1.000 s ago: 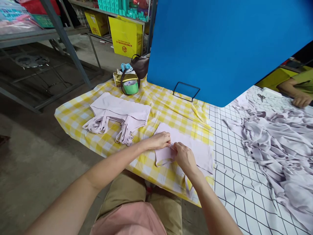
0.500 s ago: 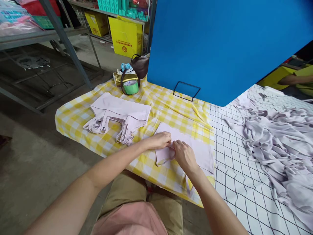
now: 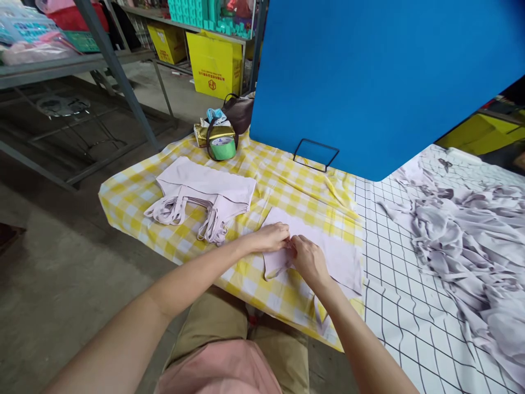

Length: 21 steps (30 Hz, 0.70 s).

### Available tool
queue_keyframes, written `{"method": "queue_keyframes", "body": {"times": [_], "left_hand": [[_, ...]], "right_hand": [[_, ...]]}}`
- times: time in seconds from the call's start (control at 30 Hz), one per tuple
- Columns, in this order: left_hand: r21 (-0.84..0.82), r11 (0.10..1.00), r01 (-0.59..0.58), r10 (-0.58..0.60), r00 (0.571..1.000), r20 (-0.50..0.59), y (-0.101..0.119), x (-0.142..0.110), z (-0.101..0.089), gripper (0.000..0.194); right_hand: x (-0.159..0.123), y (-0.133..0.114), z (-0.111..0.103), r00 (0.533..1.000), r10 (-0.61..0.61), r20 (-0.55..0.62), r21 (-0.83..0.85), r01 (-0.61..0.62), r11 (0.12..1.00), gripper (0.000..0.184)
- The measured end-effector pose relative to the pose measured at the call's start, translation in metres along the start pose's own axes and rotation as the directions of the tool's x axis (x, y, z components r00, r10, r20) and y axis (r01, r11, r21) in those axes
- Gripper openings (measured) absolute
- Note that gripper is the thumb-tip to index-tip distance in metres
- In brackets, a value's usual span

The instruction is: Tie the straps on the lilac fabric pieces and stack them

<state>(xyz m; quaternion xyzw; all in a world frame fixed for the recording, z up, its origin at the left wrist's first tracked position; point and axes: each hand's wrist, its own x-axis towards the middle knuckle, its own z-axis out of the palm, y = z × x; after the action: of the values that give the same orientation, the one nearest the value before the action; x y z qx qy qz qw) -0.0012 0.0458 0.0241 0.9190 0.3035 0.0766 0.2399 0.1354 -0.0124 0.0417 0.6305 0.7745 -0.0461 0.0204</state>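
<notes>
A pale lilac garment (image 3: pixel 332 254) lies flat on the yellow checked cloth (image 3: pixel 283 186) near the table's front edge. My left hand (image 3: pixel 273 237) and my right hand (image 3: pixel 309 260) meet at its left part, fingers closed and pinching the fabric there. To the left lies a stack of folded lilac garments (image 3: pixel 205 191) with their straps hanging toward me.
A heap of loose lilac garments (image 3: pixel 463 246) covers the white grid cloth (image 3: pixel 406 323) on the right. A big blue board (image 3: pixel 381 76) on a wire stand (image 3: pixel 315 153) stands behind. A green tape roll (image 3: pixel 223 148), gold packet and dark bag sit at the back left.
My hands stay pinched on the same spot of the garment, fingers shifting slightly. The other person's hand and sleeve at the far right have gone out of view.
</notes>
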Motion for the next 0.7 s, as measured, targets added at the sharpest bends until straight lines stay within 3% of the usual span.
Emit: {"method": "queue_keyframes", "body": {"times": [0.07, 0.13, 0.2, 0.27, 0.37, 0.5, 0.6, 0.7], "left_hand": [[-0.044, 0.999, -0.026, 0.025, 0.999, -0.025, -0.003, -0.003, 0.002, 0.012], [-0.113, 0.992, -0.055, 0.050, 0.997, -0.050, -0.006, -0.007, 0.002, 0.009], [-0.191, 0.979, -0.065, 0.057, 0.997, -0.047, -0.009, -0.011, 0.000, 0.012], [-0.267, 0.963, -0.048, 0.045, 0.999, -0.017, -0.011, -0.014, -0.003, 0.016], [-0.341, 0.940, -0.011, 0.019, 1.000, 0.018, -0.014, -0.016, -0.006, 0.019], [-0.338, 0.941, 0.021, -0.014, 1.000, 0.025, -0.013, -0.015, -0.005, 0.022], [-0.310, 0.949, 0.051, -0.043, 0.999, 0.030, -0.009, -0.014, -0.005, 0.022], [-0.284, 0.957, 0.066, -0.058, 0.998, 0.034, -0.006, -0.015, -0.006, 0.023]], "right_hand": [[-0.009, -0.001, 0.000, 0.989, 0.142, -0.034, 0.137, -0.136, 0.981, 0.019], [-0.024, -0.005, -0.004, 0.959, 0.284, 0.013, 0.450, -0.259, 0.854, 0.031], [-0.045, -0.013, -0.009, 0.943, 0.300, 0.145, 0.759, -0.300, 0.578, 0.040], [-0.068, -0.026, -0.011, 0.943, 0.221, 0.249, 0.897, -0.311, 0.314, 0.041], [-0.100, -0.051, -0.003, 0.907, 0.218, 0.360, 0.927, -0.375, 0.029, 0.037], [-0.124, -0.078, 0.018, 0.803, 0.346, 0.486, 0.867, -0.391, -0.310, 0.035], [-0.130, -0.090, 0.026, 0.743, 0.360, 0.565, 0.790, -0.361, -0.495, 0.037], [-0.133, -0.097, 0.030, 0.724, 0.254, 0.641, 0.673, -0.372, -0.639, 0.039]]}}
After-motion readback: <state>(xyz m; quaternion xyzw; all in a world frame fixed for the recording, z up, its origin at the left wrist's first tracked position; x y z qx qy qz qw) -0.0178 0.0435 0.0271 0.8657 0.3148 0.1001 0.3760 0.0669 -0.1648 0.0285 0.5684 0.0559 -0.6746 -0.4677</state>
